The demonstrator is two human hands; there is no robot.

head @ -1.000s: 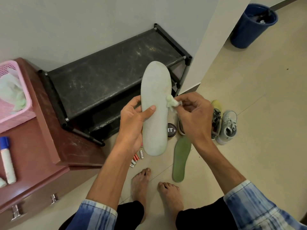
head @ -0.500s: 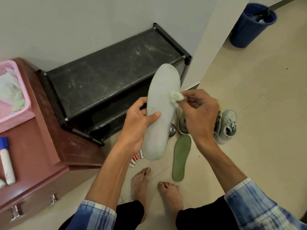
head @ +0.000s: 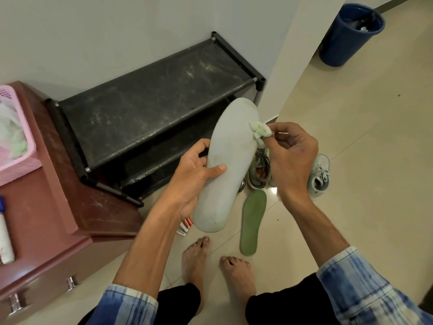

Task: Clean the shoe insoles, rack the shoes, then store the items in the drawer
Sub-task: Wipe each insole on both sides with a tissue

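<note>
plain white wall [head: 93,31], cream square pillar [head: 295,55] at its corner, glossy beige tiled floor [head: 363,160] with thin grout lines, blue bin [head: 346,38] far right, black two-tier rack [head: 152,109] against the wall, reddish-brown cabinet [head: 58,207] beside it

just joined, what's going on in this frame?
A barefoot person is standing at a black shoe rack, cleaning an insole. The left hand holds a pale insole up by its middle. The right hand pinches a small pale green wad against the insole's edge near the toe end. A green insole, shoes and some batteries lie on the floor, so nothing is racked or stored yet.
</note>
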